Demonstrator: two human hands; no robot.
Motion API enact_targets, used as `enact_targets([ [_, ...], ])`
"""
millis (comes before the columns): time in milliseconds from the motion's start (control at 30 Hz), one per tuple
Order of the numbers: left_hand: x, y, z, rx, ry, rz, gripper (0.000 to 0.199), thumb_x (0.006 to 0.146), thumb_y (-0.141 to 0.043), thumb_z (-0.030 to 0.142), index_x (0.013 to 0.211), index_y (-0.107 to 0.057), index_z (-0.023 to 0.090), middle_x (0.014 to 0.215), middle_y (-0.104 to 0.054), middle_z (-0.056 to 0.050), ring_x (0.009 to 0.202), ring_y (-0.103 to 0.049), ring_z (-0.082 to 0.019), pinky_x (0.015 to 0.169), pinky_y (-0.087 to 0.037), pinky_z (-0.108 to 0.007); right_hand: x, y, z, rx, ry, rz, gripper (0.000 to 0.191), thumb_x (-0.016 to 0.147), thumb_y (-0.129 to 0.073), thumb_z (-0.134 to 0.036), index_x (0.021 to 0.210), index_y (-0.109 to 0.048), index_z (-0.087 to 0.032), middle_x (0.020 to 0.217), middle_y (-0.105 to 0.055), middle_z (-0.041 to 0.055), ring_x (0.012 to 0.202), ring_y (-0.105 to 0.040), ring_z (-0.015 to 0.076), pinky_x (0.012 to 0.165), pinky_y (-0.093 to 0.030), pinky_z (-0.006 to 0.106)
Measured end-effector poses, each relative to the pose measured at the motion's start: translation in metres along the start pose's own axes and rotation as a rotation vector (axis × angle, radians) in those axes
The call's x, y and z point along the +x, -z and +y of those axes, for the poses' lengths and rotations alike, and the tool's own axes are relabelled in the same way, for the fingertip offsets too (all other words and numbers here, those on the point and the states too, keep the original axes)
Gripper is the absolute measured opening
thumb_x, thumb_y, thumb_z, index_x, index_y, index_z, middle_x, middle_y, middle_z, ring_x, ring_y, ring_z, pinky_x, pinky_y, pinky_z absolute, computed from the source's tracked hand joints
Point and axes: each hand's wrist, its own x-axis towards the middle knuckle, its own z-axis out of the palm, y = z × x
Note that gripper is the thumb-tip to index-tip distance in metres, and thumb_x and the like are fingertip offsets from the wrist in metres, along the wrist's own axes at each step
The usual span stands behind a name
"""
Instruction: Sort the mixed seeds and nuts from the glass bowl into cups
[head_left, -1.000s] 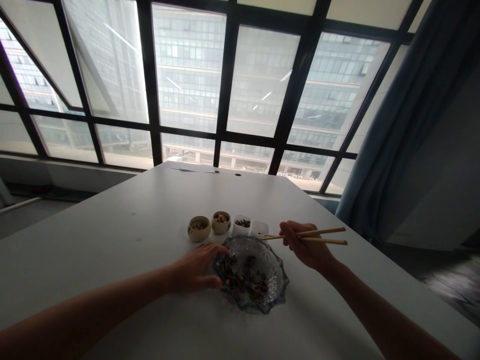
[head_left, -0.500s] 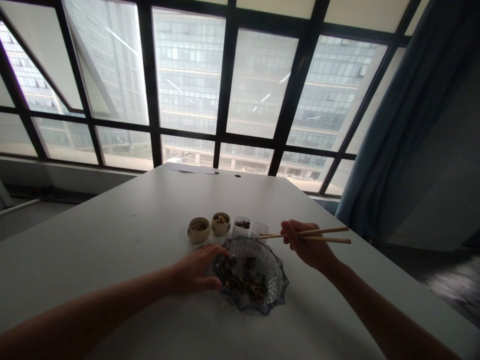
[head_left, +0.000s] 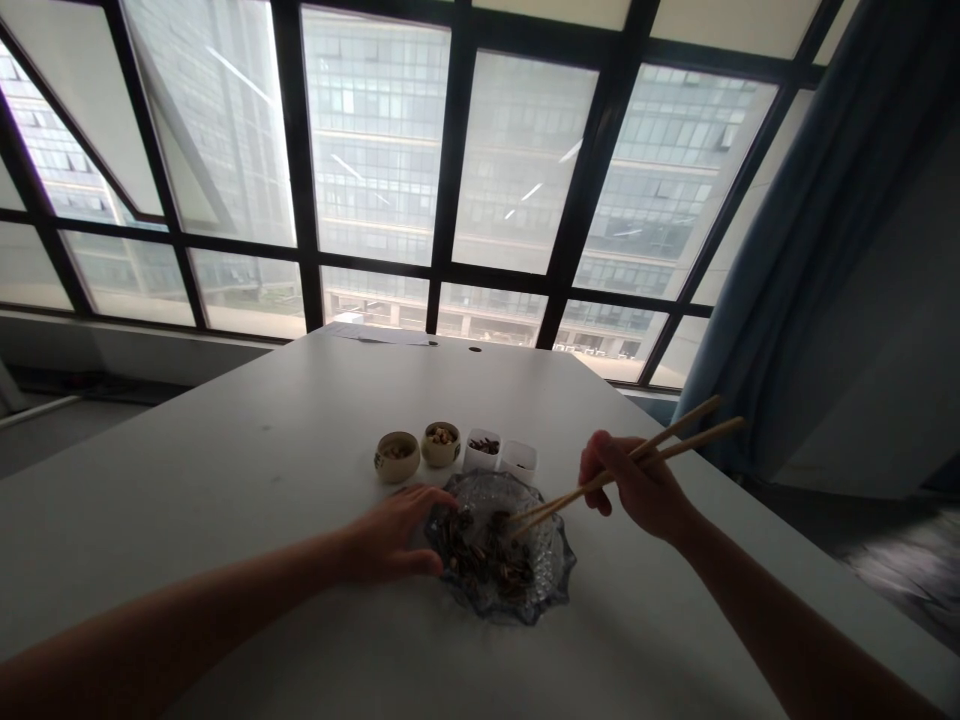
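Note:
A scalloped clear glass bowl (head_left: 559, 560) sits on the white table, with dark seeds or shells (head_left: 487, 560) lying inside, too dim to name surely. My left hand (head_left: 394, 535) holds the bowl's left side, thumb and fingers spread along its rim. In my right hand (head_left: 637, 485) is a pair of wooden chopsticks (head_left: 577, 492), tips low over the bowl's contents; I see nothing clearly pinched between them. Behind the bowl stand a white square cup (head_left: 519, 462) with a little dark content and another white cup (head_left: 481, 460) holding dark seeds.
Left of the white cups are two round beige pots: one (head_left: 441, 455) with pale brown pieces, the other (head_left: 396, 468) with contents hard to make out. Papers (head_left: 375, 333) lie at the table's far edge, before large windows. A blue curtain (head_left: 780, 260) hangs at right.
My right hand has moved slightly right, and the chopstick tips have gone from the rightmost white cup down into the glass bowl. My left hand has stayed at the bowl.

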Motion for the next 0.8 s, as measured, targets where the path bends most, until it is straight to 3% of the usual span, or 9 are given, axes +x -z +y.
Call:
enact_targets([
  [267, 0.001, 0.000, 0.000, -0.005, -0.004, -0.004, 0.088, 0.080, -0.044, 0.089, 0.133, -0.051, 0.019, 0.132, -0.061, -0.018, 0.120, -0.058, -0.037, 0.106, -0.046, -0.051, -0.008, -0.005, 0.000, -0.094, -0.126, -0.322, 0.070, 0.087, -0.050, -0.079, 0.057, -0.060, -0.016, 0.042, -0.057, 0.0020, 0.035, -0.051, 0.0105, 0.034, -0.039, 0.019],
  [500, 0.001, 0.001, 0.001, -0.008, -0.011, -0.002, 0.086, 0.081, -0.044, 0.088, 0.133, -0.051, 0.019, 0.131, -0.061, -0.018, 0.120, -0.058, -0.036, 0.107, -0.045, -0.050, -0.011, -0.017, 0.003, -0.084, -0.092, -0.453, 0.063, 0.094, -0.048, -0.069, 0.064, -0.063, -0.015, 0.047, -0.060, 0.0019, 0.038, -0.053, 0.0099, 0.036, -0.042, 0.018],
  [667, 0.001, 0.000, 0.000, -0.012, -0.012, -0.004, 0.086, 0.081, -0.044, 0.088, 0.133, -0.050, 0.020, 0.132, -0.061, -0.017, 0.120, -0.058, -0.036, 0.107, -0.045, -0.050, -0.013, -0.029, 0.004, -0.076, -0.007, -0.498, 0.056, 0.098, -0.048, -0.061, 0.069, -0.065, -0.015, 0.053, -0.063, 0.0020, 0.040, -0.056, 0.0102, 0.039, -0.044, 0.019],
  [800, 0.001, 0.001, 0.002, -0.002, -0.007, -0.007, 0.087, 0.081, -0.042, 0.088, 0.133, -0.050, 0.020, 0.132, -0.061, -0.017, 0.121, -0.058, -0.037, 0.106, -0.046, -0.050, -0.012, -0.033, 0.002, -0.193, 0.159, -0.398, 0.052, 0.100, -0.050, -0.053, 0.066, -0.065, -0.016, 0.050, -0.058, 0.0005, 0.043, -0.055, 0.0107, 0.041, -0.042, 0.019],
])
